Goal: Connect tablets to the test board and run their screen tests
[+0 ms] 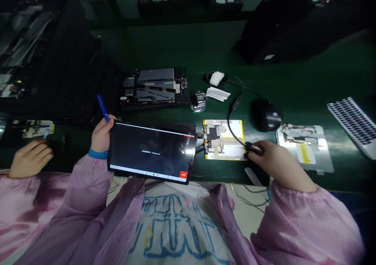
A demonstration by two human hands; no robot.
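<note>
My left hand (102,137) grips the left edge of a dark tablet (151,152) whose screen is lit, and a blue pen (102,108) sticks up from the same hand. My right hand (277,164) pinches the black plug (252,147) of a cable (232,129). That cable crosses an open device back with yellow edges (225,139), which lies just right of the tablet. Another person's hand (29,159) in a pink sleeve rests at the far left edge of the green table (176,45).
An opened tablet chassis (154,88) lies behind the tablet. A metal tally counter (199,101), white wipes (217,93), a black mouse (266,115), a silver backplate (305,145) and a keyboard (354,124) are to the right. Black trays (49,73) stack at the left.
</note>
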